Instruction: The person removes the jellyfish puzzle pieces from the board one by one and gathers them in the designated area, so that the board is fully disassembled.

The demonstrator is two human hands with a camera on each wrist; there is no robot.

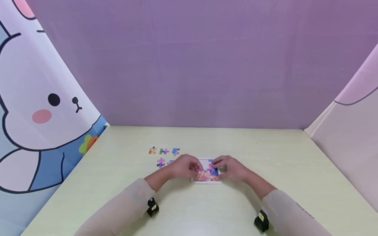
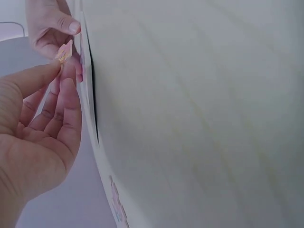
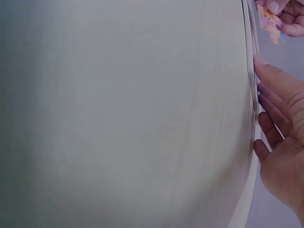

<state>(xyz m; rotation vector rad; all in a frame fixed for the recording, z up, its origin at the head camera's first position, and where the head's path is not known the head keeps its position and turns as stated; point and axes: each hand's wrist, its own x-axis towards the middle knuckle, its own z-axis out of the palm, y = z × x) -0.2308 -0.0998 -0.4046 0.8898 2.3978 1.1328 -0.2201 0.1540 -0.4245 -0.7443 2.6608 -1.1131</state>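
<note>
My left hand (image 1: pixel 184 166) is over the left side of a small white puzzle tray (image 1: pixel 206 183). Between its thumb and fingertips it pinches a pink and yellow jigsaw piece (image 2: pixel 64 50), held up off the tray in both wrist views. Joined pieces (image 1: pixel 214 171) fill part of the tray along its right side and lower part; bare white shows at the upper left. Against the tray's right edge rests my right hand (image 1: pixel 234 168), its fingers (image 3: pixel 275 83) extended and touching the rim. The hands hide parts of the tray.
Several loose jigsaw pieces (image 1: pixel 163 151) lie on the pale table (image 1: pixel 133 141) beyond my left hand, one partly hidden by it. A purple backdrop (image 1: pixel 206 65) rises behind the table's far edge. Black wrist devices (image 1: pixel 152 207) sit under both sleeves.
</note>
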